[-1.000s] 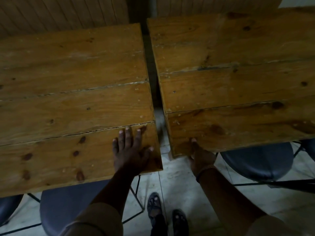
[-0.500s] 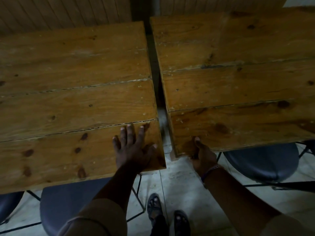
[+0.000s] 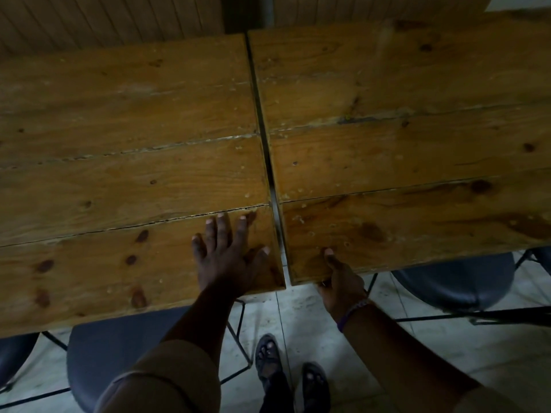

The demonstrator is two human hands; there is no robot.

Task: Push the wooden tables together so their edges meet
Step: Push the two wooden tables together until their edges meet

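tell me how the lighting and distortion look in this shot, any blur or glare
Head view: dim, with corners falling darker; no glare on the left table or right table. Wide-angle bowing curves the table edges and the thin gap between them. The left hand, flat on top, and the right hand, gripping the near edge, look sharp, without obvious motion blur; the floor is the brightest area.

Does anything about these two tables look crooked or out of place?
Yes. A thin gap still runs between the left table and the right table. It looks wider near the person, and the near edges don't line up: the right table's front edge sits farther back. Pale crumbs or flecks dot both tops.
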